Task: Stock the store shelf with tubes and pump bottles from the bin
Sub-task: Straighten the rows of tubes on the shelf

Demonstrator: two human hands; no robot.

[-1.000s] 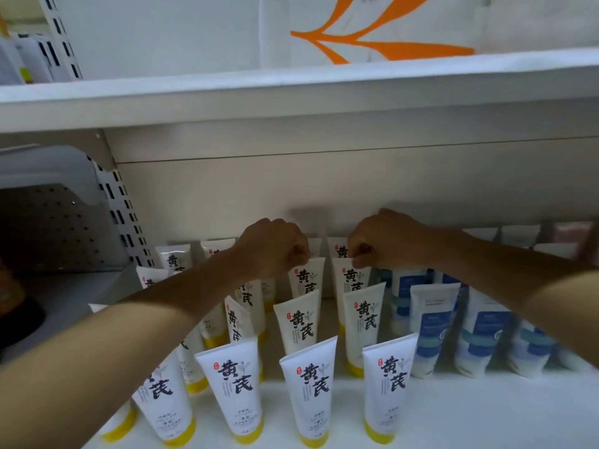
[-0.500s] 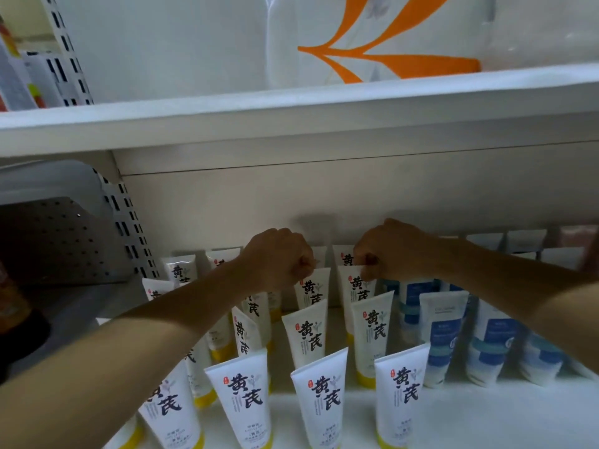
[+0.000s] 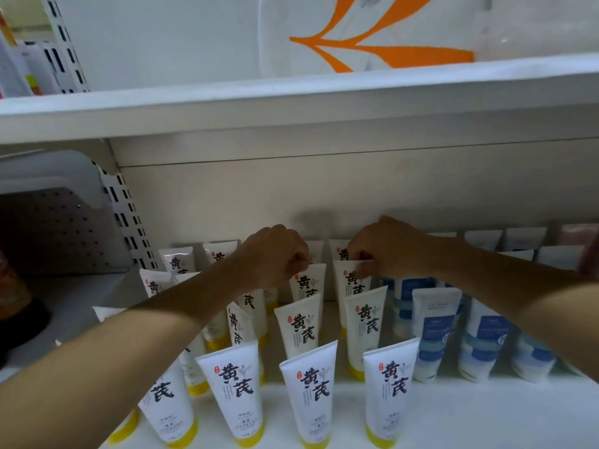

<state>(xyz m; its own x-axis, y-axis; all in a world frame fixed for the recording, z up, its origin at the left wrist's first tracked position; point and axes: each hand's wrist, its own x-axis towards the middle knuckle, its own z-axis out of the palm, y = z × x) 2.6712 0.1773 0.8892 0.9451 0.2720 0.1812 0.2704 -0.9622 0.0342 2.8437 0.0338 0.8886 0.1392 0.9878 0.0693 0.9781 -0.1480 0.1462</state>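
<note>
— Left hand, what is it doing?
— My fingers are curled, pinching the top edge of a white tube at mid-frame, in the third row back. My right hand pinches the top of the neighbouring tube just beside it.
— And the rest?
— Yellow-capped tubes stand cap-down in rows on the white shelf; blue-labelled tubes stand at right.
</note>
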